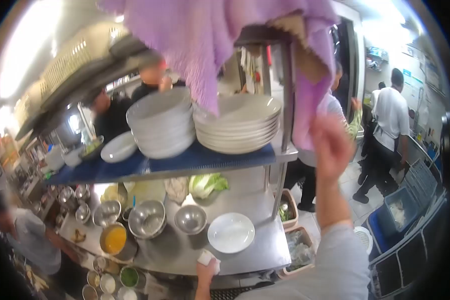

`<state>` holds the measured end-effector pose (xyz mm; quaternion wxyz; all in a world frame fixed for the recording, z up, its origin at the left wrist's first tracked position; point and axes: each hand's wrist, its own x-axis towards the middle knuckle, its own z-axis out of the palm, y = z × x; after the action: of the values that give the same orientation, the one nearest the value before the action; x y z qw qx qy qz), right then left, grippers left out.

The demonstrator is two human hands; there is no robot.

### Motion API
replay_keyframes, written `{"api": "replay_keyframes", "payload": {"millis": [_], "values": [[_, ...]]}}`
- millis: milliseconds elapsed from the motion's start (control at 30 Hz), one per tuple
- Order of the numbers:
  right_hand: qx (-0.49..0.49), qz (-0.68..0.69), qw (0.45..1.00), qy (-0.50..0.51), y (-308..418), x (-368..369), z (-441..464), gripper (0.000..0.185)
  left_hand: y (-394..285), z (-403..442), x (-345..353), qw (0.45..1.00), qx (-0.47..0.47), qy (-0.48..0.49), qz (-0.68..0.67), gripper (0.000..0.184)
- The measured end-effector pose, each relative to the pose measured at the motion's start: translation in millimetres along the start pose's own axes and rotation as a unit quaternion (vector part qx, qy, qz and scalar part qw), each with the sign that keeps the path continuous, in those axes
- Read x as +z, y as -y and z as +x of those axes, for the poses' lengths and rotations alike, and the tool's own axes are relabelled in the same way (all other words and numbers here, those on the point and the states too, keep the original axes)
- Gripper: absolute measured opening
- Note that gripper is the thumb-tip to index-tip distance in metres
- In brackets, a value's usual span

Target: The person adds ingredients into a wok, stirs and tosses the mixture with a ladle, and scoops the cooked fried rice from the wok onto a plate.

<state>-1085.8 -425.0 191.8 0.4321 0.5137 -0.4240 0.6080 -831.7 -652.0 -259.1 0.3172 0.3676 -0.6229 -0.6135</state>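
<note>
Beside the hanging right edge of the purple towel [225, 35], raised high on a nearly upright forearm: right hand [332, 147], motion-blurred. Apparently bent at the fingers; cannot tell if pinching anything or touching the towel. To its left, on the overhead shelf [185, 167]: stack of white plates [237, 130], then stack of white bowls [160, 125] farther off.

Far below and left of it, at the front edge of the steel counter [260, 255]: left hand [205, 272], reaching up from the bottom on a short stretch of visible forearm. Closed on a bunched white cloth [207, 259], at the far end of the fist. Beyond the left hand, slightly right: single white plate [231, 232]. Beyond, slightly left: small metal bowl [190, 219].
</note>
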Motion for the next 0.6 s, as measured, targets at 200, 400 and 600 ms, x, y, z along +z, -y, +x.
{"api": "replay_keyframes", "payload": {"millis": [200, 400, 600], "values": [[-0.015, -0.108, 0.993, 0.037, -16, -11, 188, 0.06, 5, -10, 11, 0.994, -0.013, 0.057, -0.092, 0.043], [0.072, -0.241, 0.963, 0.097, 34, -37, 260, 0.027, 0, -43, 7, 0.996, -0.013, 0.077, -0.032, 0.043], [-0.017, -0.182, 0.982, -0.049, 63, -69, 340, 0.025, -8, -77, -1, 0.996, -0.014, 0.081, 0.016, 0.044]]}}
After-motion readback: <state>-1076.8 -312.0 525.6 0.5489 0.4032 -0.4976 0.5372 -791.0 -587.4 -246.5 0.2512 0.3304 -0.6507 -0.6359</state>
